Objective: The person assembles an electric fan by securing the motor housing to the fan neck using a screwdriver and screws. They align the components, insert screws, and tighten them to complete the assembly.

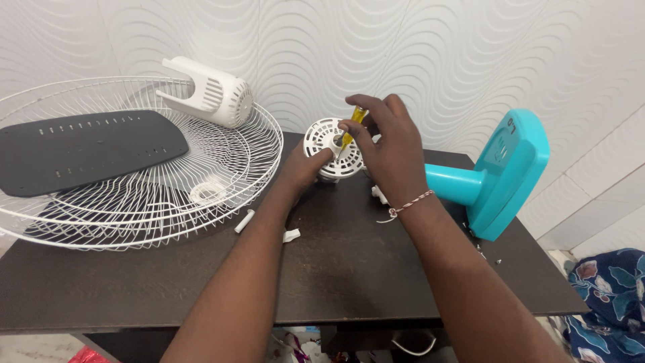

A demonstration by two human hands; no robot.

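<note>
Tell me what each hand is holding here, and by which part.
The right hand pinches a screwdriver by its yellow handle. The left hand grips the round white vented motor housing at its lower rim.

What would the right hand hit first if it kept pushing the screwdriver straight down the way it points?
The right hand aims the yellow screwdriver down into the white motor housing, which the left hand steadies. The housing comes first; depth is hard to judge.
</note>
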